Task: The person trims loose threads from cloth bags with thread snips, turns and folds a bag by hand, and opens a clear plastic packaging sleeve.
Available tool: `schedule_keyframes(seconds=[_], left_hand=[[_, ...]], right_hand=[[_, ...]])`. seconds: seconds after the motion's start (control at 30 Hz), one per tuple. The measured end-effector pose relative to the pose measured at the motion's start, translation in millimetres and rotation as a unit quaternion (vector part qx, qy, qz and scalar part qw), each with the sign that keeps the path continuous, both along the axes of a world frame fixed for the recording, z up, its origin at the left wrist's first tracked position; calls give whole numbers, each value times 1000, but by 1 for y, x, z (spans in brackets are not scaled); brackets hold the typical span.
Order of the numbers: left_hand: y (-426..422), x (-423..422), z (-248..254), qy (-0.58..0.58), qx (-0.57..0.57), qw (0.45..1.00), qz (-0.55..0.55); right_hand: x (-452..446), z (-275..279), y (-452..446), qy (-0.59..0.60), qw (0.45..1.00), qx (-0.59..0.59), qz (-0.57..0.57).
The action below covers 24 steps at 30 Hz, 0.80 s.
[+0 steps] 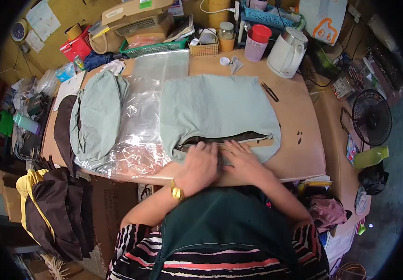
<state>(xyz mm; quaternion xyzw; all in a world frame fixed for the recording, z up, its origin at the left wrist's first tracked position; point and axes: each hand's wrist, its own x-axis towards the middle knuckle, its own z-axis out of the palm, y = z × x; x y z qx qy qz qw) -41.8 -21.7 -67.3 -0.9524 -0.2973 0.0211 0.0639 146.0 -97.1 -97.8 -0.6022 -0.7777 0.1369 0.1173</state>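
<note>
A pale green fabric piece (215,105), like a cover or bag, lies flat on the table in front of me. Its near edge has a long opening (229,139) with dark material inside. My left hand (201,163), wearing a gold-coloured watch, is curled on the near edge of the opening, fingers pressed together on the cloth. Beside it, my right hand (244,162) rests on the same edge with its fingers stretched out. A second pale green fabric piece (99,116) lies to the left, partly over dark brown cloth (63,128).
Clear plastic sheets (140,112) lie between the two green pieces. Black thread snips (270,92) are right of the cloth. A white kettle (287,52), pink cup (256,49) and baskets (157,48) line the back. Dark cloth (61,210) hangs at left; a fan (371,116) stands right.
</note>
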Motion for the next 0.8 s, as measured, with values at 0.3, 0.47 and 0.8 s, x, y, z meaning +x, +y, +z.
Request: schedule_keyframes(seconds=[0.3, 0.47, 0.8], left_hand=[[36, 53, -45, -247, -146, 957, 45], [40, 63, -33, -154, -173, 967, 101], [124, 133, -122, -340, 9, 940, -2]], right_hand=[[-28, -24, -8, 25, 997, 54, -38], [-27, -25, -10, 23, 997, 56, -40], [-35, -15, -10, 20, 996, 60, -60]])
